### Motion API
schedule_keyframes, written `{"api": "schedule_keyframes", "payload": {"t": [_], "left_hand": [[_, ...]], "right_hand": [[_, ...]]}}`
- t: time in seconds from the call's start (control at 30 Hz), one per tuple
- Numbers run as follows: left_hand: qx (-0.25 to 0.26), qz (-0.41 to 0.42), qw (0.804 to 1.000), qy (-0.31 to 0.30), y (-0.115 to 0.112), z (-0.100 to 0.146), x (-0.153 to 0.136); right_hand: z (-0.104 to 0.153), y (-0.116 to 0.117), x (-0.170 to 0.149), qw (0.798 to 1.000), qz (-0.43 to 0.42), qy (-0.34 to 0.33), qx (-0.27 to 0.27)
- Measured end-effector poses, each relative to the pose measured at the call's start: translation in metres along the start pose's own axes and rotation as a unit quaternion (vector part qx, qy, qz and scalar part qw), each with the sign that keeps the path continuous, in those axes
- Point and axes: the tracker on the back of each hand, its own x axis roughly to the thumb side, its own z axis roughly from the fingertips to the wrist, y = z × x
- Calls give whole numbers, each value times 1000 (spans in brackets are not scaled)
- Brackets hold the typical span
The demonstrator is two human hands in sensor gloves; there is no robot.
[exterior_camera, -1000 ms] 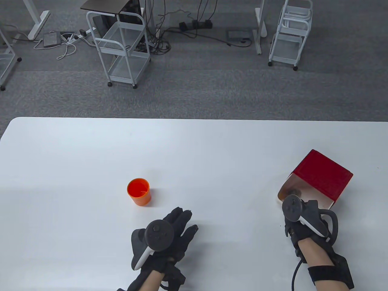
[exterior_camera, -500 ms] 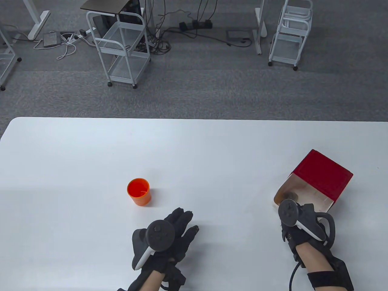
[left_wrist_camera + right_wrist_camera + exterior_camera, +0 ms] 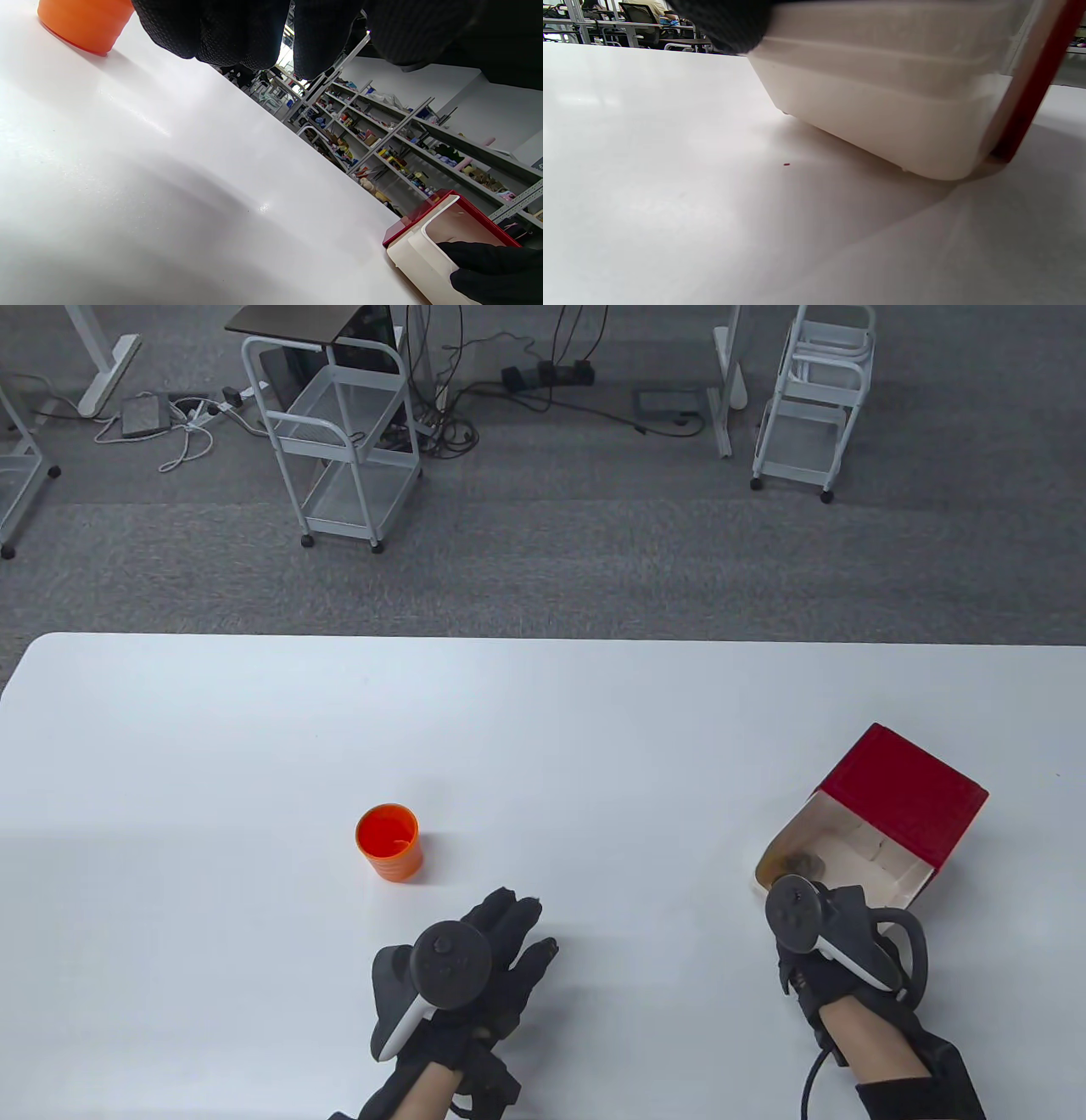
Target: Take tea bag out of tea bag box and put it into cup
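The red tea bag box [image 3: 904,793] lies at the table's right with its white drawer [image 3: 848,848] slid out toward me. A brownish lump [image 3: 797,863] lies in the drawer's near-left corner; I cannot tell if it is a tea bag. My right hand [image 3: 802,899] grips the drawer's front wall, with fingers hooked over its rim in the left wrist view [image 3: 488,262]. The orange cup [image 3: 389,841] stands upright left of centre. My left hand [image 3: 522,929] rests flat on the table, fingers spread, empty, near and right of the cup.
The white table [image 3: 254,729] bears only the cup and the box. White wire carts [image 3: 339,432] and cables stand on the grey floor beyond the table's far edge.
My right hand has drawn back toward me and to the left, sliding the white drawer further out of the red box. My left hand has not moved.
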Motion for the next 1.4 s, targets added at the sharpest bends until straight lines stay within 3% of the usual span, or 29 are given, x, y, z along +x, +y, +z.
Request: {"api": "schedule_keyframes", "payload": {"t": [1.4], "left_hand": [[-6, -6, 1000, -3, -2, 0, 2]], "right_hand": [[21, 5, 17, 999, 24, -34, 3]]}}
